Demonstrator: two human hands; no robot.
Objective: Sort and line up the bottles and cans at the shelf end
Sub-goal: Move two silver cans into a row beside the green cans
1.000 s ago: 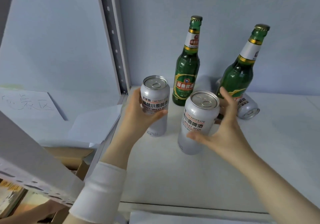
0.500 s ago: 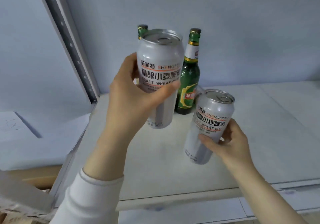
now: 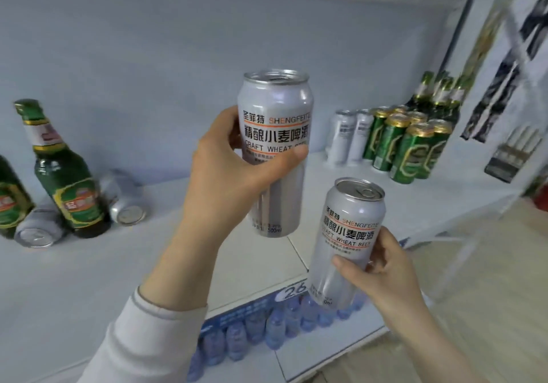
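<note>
Two silver cans hung above the shelf [image 3: 444,201]: the left hand [image 3: 225,175] was clamped round the higher can [image 3: 275,133], the right hand [image 3: 385,270] round the lower can [image 3: 347,234]. Both probably needed setting upright just beside the silver pair [image 3: 348,136] at the right end, labels forward.

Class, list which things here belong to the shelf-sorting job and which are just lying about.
Job: upper can, in left hand; lower can, in right hand; green bottle; fallen cans; lined-up silver cans; green cans.
Lying about: water bottles below; blurred hanging goods, right.
</note>
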